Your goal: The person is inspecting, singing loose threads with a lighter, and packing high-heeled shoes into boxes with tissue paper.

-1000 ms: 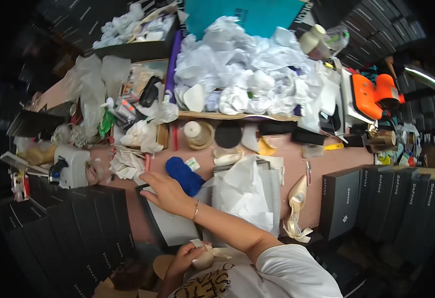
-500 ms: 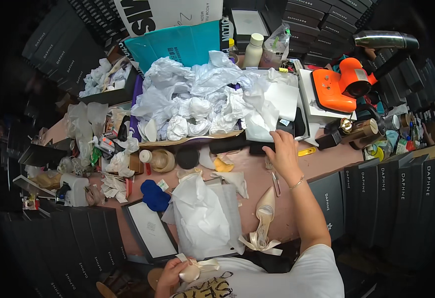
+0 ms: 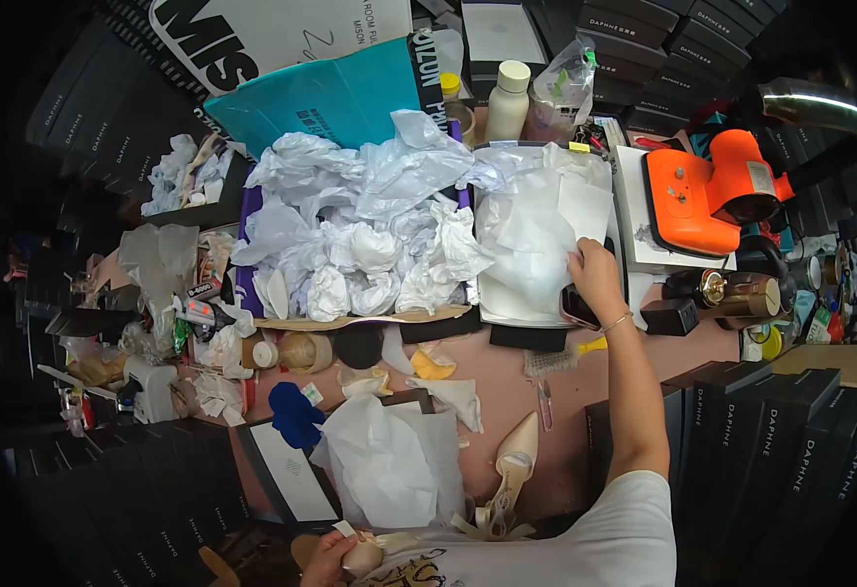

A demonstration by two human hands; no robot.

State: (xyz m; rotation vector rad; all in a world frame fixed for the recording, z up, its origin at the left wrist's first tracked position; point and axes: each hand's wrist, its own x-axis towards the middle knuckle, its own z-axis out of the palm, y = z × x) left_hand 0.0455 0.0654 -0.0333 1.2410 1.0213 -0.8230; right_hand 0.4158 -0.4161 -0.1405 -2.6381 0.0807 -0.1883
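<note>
At the lower edge my left hand point(image 3: 324, 560) is closed around a cream shoe point(image 3: 364, 558) with a pale ribbon; a small white tag shows above its fingers. My right hand point(image 3: 597, 279) reaches into a shallow box point(image 3: 521, 315) of white tissue sheets point(image 3: 524, 230), its fingers curled by the right edge beside a dark, smooth object point(image 3: 577, 305). What those fingers pinch is hidden. A second cream pointed shoe point(image 3: 512, 460) with a ribbon bow lies on the table below my right arm. White tissue point(image 3: 379, 460) covers an open box between my hands.
A purple-edged bin point(image 3: 252, 210) overflows with crumpled paper point(image 3: 370, 249). An orange machine point(image 3: 688, 201) stands at the back right, near a cream bottle point(image 3: 508, 103). A blue cloth lump point(image 3: 296, 415) lies by a grey shoebox lid point(image 3: 291, 470). Dark shoeboxes point(image 3: 771, 430) are stacked on both sides.
My right hand has moved farther forward, from the near edge of the tissue box to its right side. My left hand still holds the shoe, slightly lower in view. The whole view has shifted.
</note>
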